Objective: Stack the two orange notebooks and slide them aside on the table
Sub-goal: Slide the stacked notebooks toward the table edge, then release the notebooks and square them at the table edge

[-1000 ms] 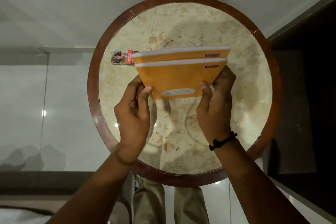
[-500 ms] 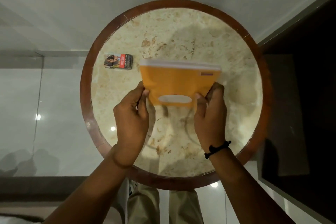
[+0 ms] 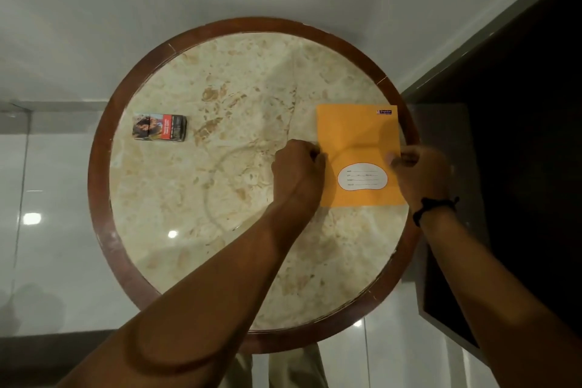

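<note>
The orange notebooks lie flat as one stack at the right side of the round marble table, close to its wooden rim. Only the top cover shows, with a white label oval near its front; the lower notebook is hidden beneath it. My left hand pinches the stack's left edge with fingers curled. My right hand, with a black band on the wrist, grips the right edge, thumb on the cover.
A small cigarette pack lies at the table's left side. A dark wooden panel stands right beside the table's right rim. Glossy white floor tiles surround the table. My knees show below the near rim.
The notebooks were held up on edge over the table's middle, one offset behind the other. Now they lie flat, aligned, shifted to the right side, with both hands moved along with them.
</note>
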